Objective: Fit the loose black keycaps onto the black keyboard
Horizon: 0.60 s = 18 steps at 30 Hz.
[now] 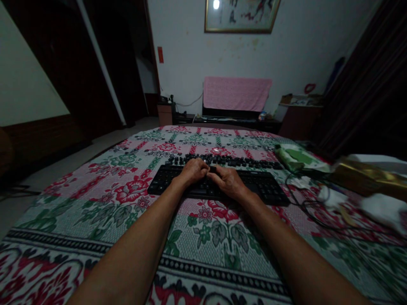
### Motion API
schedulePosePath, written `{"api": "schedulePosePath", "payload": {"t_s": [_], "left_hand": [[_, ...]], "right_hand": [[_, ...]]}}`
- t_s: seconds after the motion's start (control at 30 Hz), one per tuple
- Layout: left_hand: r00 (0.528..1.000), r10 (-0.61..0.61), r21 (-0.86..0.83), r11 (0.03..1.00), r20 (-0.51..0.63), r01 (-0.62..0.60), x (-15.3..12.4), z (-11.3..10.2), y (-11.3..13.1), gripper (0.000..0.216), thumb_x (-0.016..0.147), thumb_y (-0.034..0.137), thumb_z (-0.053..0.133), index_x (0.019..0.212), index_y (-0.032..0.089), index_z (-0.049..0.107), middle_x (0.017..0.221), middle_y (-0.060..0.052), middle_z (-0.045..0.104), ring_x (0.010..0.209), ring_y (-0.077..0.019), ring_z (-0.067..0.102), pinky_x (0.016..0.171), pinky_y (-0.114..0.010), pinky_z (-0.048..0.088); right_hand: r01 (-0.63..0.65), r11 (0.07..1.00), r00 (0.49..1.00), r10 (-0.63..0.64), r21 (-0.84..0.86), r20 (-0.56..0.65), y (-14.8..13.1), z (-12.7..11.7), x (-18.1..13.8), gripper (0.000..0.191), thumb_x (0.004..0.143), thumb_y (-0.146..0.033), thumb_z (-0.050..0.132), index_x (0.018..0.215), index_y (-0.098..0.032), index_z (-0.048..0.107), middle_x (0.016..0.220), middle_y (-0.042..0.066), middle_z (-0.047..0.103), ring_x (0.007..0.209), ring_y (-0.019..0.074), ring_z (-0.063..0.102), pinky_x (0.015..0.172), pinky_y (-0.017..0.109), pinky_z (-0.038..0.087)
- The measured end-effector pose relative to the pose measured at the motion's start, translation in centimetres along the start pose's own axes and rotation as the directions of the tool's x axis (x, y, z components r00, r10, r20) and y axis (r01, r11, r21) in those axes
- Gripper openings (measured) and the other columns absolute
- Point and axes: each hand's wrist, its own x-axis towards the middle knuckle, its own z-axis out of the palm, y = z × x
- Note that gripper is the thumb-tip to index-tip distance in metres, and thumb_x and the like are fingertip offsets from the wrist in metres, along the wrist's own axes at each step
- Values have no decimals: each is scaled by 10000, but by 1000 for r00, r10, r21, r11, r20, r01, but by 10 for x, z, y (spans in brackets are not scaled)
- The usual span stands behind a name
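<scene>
A black keyboard [257,186] lies flat on the patterned tablecloth, partly covered by both hands. My left hand [193,170] rests over its middle, fingers curled and closed, the tips meeting those of the other hand. Just to the right, my right hand [229,179] is closed in a pinch above the keys. A small dark piece [213,169] shows between the two hands; too little of it is visible to name. Loose black keycaps [248,161] lie in a long row behind the keyboard's far edge.
A black cable [305,207] runs from the keyboard's right end. Crumpled white tissues [332,197], a green-and-white packet [299,157] and a gold-coloured box [365,176] lie at the right. Beyond the floral tablecloth [127,228] stands a screen draped with pink cloth [237,93].
</scene>
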Motion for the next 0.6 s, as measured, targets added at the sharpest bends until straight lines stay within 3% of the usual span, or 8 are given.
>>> {"api": "schedulePosePath", "payload": {"t_s": [0.2, 0.6], "left_hand": [[1000, 7, -10, 1000, -10, -7, 1, 1, -1, 266, 764, 215, 482, 889, 206, 716, 930, -42, 681, 903, -189, 600, 804, -243, 441], [1000, 29, -41, 999, -8, -29, 1, 0, -3, 275, 775, 251, 496, 941, 217, 713, 969, -29, 689, 924, -178, 605, 820, -235, 442]], "right_hand": [[17, 1000, 1000, -17, -20, -7, 2, 2, -1, 204, 861, -325, 477, 869, -194, 634, 719, 24, 641, 637, 147, 563, 598, 227, 357], [-164, 917, 965, 226, 364, -135, 7, 6, -2, 272, 828, -392, 489, 734, -166, 608, 677, 25, 635, 624, 142, 574, 589, 237, 425]]}}
